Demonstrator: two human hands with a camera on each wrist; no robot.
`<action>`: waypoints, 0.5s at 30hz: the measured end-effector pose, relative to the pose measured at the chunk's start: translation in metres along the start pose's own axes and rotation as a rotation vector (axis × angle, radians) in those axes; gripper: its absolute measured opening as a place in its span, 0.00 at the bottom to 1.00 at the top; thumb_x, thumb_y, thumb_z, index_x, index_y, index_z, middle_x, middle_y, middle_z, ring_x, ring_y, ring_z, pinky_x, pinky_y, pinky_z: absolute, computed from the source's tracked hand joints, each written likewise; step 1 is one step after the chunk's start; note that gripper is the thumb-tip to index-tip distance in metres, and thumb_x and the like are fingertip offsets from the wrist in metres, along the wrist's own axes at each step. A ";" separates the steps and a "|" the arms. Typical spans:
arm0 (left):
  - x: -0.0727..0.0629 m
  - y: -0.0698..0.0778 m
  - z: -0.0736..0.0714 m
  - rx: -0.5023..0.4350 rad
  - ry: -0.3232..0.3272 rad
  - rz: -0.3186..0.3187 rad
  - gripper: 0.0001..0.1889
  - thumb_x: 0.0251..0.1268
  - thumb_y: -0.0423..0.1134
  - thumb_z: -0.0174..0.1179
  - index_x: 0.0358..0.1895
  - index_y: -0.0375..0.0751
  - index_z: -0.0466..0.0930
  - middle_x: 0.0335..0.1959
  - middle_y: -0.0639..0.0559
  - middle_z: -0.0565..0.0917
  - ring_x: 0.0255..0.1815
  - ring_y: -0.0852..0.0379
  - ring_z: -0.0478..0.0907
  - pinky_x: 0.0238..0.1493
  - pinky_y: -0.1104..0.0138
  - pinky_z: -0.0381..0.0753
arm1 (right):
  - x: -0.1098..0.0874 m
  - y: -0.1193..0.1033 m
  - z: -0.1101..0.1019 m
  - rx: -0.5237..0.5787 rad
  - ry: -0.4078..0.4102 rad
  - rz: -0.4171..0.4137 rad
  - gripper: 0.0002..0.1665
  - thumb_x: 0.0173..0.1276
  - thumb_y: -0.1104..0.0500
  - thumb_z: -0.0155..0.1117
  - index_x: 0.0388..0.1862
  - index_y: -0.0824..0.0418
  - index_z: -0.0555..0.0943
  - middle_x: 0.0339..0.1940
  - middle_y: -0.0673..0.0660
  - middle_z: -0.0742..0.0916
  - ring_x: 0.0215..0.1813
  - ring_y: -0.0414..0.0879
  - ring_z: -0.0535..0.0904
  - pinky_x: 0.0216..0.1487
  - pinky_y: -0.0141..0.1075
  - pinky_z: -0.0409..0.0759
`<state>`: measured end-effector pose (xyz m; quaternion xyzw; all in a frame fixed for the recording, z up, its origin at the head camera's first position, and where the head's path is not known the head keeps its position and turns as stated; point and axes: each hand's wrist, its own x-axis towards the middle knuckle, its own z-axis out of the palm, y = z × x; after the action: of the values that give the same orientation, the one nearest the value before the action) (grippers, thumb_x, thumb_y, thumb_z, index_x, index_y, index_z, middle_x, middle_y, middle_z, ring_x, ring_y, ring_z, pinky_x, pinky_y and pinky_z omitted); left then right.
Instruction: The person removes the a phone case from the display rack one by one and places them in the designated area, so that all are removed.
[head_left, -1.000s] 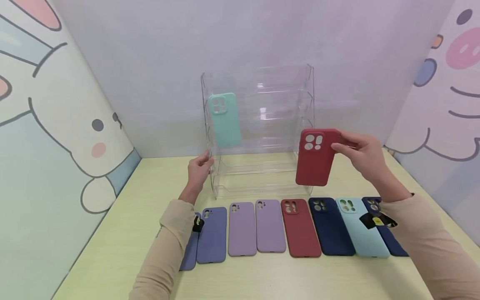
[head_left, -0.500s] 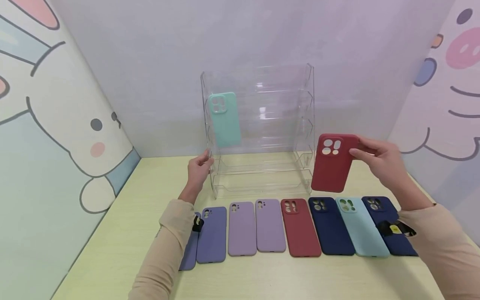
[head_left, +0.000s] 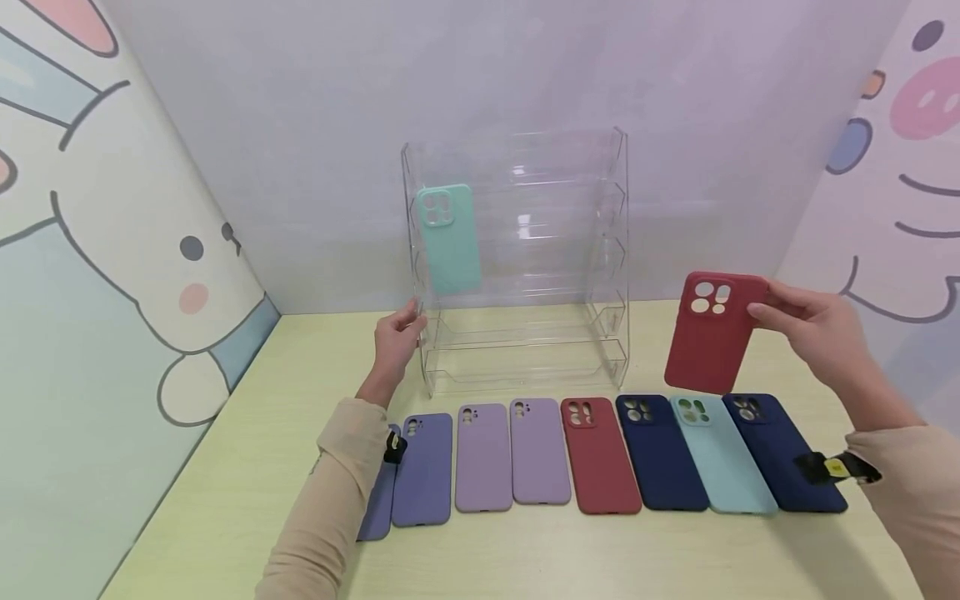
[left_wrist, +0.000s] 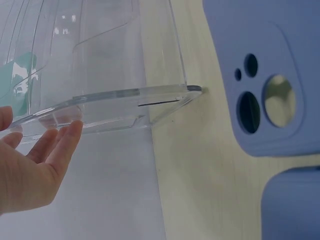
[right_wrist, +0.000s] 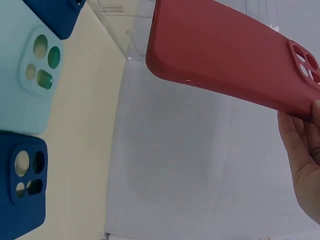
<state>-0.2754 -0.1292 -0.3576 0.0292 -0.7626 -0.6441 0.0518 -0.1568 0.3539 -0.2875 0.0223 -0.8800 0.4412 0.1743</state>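
Observation:
My right hand pinches a red phone case by its upper right edge, thumb on the back face, and the case hangs upright in the air right of the rack. In the right wrist view the same red case shows its lower end and side edge. My left hand holds the left side panel of a clear acrylic tiered rack. Thumb and fingers lie on either side of that panel's edge in the left wrist view. A mint phone case stands in the rack's upper left.
A row of phone cases lies before the rack: blue-violet, lilac, red, navy, pale aqua and another navy case partly under the right wrist. Cartoon-printed panels flank the table.
The right hand has carried the red case rightward and slightly down, away from the rack. My left hand stays on the rack's side, and the row of cases is unmoved.

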 end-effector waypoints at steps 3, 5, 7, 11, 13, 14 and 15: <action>0.000 0.000 0.000 -0.004 -0.001 -0.002 0.21 0.65 0.35 0.53 0.62 0.44 0.68 0.57 0.42 0.73 0.53 0.50 0.73 0.48 0.58 0.77 | -0.001 0.005 -0.009 -0.017 -0.009 0.027 0.32 0.65 0.58 0.58 0.65 0.67 0.64 0.31 0.26 0.79 0.31 0.23 0.77 0.34 0.14 0.70; 0.000 0.000 0.000 -0.007 0.000 -0.004 0.22 0.65 0.35 0.53 0.62 0.44 0.68 0.57 0.41 0.73 0.53 0.50 0.72 0.48 0.58 0.77 | -0.002 0.009 -0.015 -0.036 -0.016 0.041 0.32 0.65 0.58 0.58 0.65 0.68 0.63 0.30 0.25 0.79 0.31 0.23 0.77 0.33 0.14 0.70; 0.000 0.000 0.001 -0.006 -0.001 -0.003 0.22 0.65 0.35 0.53 0.62 0.44 0.67 0.57 0.41 0.73 0.53 0.49 0.72 0.48 0.58 0.77 | -0.003 0.012 -0.020 -0.064 -0.022 0.050 0.33 0.65 0.57 0.58 0.65 0.69 0.63 0.30 0.24 0.78 0.30 0.22 0.77 0.32 0.13 0.69; 0.000 0.000 0.001 -0.010 -0.002 -0.005 0.22 0.65 0.35 0.53 0.62 0.44 0.68 0.58 0.41 0.73 0.54 0.49 0.72 0.49 0.58 0.77 | -0.004 0.020 -0.029 -0.131 -0.026 0.064 0.33 0.66 0.56 0.57 0.65 0.71 0.62 0.29 0.23 0.74 0.30 0.20 0.74 0.31 0.13 0.66; 0.001 0.000 0.001 -0.009 -0.002 -0.007 0.21 0.65 0.35 0.53 0.62 0.44 0.67 0.58 0.41 0.72 0.54 0.49 0.72 0.49 0.58 0.77 | -0.005 0.025 -0.033 -0.151 -0.022 0.064 0.33 0.67 0.56 0.56 0.65 0.72 0.61 0.29 0.22 0.73 0.29 0.19 0.73 0.30 0.14 0.65; 0.001 0.000 0.000 -0.007 0.001 -0.010 0.21 0.65 0.35 0.54 0.62 0.45 0.68 0.58 0.41 0.72 0.54 0.49 0.72 0.48 0.59 0.77 | -0.006 0.027 -0.035 -0.164 -0.019 0.068 0.33 0.67 0.56 0.56 0.65 0.72 0.61 0.29 0.22 0.73 0.29 0.19 0.72 0.29 0.15 0.64; 0.002 0.001 0.000 -0.006 0.002 -0.010 0.21 0.65 0.35 0.53 0.62 0.45 0.68 0.58 0.41 0.72 0.54 0.50 0.73 0.48 0.59 0.78 | -0.006 0.029 -0.038 -0.173 -0.017 0.073 0.33 0.67 0.55 0.55 0.65 0.72 0.61 0.29 0.22 0.72 0.29 0.19 0.71 0.28 0.17 0.64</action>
<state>-0.2770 -0.1289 -0.3569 0.0333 -0.7606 -0.6465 0.0494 -0.1458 0.4009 -0.2913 -0.0213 -0.9166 0.3692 0.1521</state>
